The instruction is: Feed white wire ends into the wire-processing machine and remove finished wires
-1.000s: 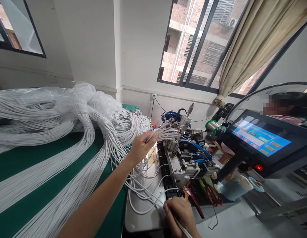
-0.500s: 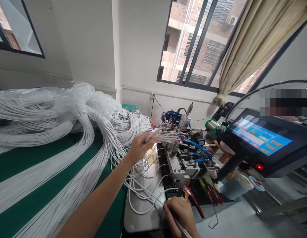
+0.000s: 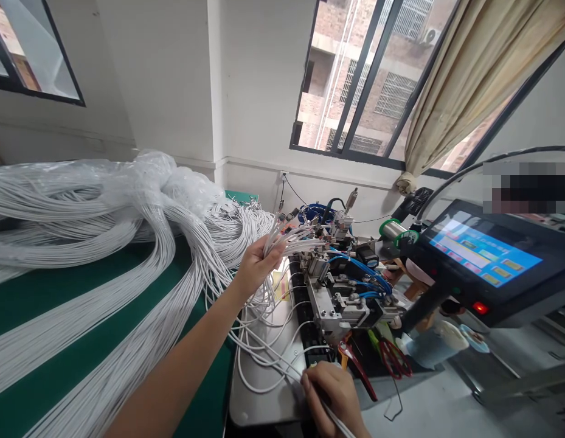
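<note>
My left hand [image 3: 260, 263] is closed around a bunch of white cables [image 3: 291, 237], whose ends with small connectors fan out toward the machine [image 3: 325, 298]. Low in the view, my right hand [image 3: 332, 395] has its fingers closed on white cables [image 3: 340, 426] that run out beneath it toward the bottom edge. Between the hands, more cables loop loosely over the metal tabletop [image 3: 255, 407], and several lead to a black strip [image 3: 305, 322] along the machine's near side. The fingertips of the right hand are partly hidden.
Large bundles of white cables [image 3: 159, 243], partly wrapped in plastic, lie on a green table [image 3: 31, 304] at left. To the right are a lit touchscreen [image 3: 485, 246], a solder wire spool [image 3: 394, 231], red-handled pliers [image 3: 362, 374] and red-handled scissors [image 3: 394, 359]. Another person is partly visible behind.
My left hand has shifted slightly left with the bunch, and some cable ends now point more upward. My right hand stays nearly in place.
</note>
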A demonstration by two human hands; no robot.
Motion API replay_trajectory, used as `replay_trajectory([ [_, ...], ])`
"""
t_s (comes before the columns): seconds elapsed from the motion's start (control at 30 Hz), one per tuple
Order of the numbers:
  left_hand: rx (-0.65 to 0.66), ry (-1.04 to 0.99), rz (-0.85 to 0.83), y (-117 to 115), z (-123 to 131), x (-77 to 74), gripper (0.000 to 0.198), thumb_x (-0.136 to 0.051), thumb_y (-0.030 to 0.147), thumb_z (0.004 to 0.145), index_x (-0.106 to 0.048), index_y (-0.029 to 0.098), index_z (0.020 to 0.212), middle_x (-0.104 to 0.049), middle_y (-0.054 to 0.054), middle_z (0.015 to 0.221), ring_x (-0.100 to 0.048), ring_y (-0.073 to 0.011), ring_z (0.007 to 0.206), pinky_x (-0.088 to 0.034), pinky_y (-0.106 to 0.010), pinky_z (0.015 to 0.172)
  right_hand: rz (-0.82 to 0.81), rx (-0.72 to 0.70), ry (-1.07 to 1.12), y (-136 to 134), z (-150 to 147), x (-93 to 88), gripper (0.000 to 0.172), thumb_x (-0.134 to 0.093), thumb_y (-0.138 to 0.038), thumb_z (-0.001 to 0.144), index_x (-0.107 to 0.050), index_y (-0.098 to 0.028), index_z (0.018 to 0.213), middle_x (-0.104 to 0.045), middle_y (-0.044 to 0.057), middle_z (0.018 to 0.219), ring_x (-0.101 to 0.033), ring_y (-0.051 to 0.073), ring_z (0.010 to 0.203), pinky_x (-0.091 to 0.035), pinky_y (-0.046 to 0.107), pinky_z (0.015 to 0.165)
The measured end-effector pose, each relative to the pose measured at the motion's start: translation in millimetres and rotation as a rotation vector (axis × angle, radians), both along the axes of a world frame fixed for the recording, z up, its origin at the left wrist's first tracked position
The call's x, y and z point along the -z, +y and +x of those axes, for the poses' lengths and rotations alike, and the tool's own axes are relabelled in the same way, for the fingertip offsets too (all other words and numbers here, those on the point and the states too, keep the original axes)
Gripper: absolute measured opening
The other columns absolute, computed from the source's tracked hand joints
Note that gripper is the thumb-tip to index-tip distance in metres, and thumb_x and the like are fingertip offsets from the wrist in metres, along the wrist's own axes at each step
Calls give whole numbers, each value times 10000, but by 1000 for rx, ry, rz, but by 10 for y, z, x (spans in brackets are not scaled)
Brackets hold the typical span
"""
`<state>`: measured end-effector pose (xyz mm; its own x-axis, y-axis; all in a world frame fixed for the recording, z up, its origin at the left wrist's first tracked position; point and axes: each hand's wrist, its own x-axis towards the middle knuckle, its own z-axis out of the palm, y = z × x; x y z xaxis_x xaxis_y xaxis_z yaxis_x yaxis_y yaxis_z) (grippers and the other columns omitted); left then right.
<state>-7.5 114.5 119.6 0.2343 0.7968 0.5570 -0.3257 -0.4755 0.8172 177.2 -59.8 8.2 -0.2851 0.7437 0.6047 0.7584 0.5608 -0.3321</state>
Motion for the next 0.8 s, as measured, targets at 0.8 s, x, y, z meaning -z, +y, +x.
replay_trajectory([
  [0.8,148,-132,-104,77,34,81,416,-626,509,858,-402,191,708,-234,94,572,-262,-29,433,-220,-141,397,-29,-8,0,5,20,70,178,-462,-181,876,-559,-188,726,-532,1,569,-519,123,510,-331,245,517],
])
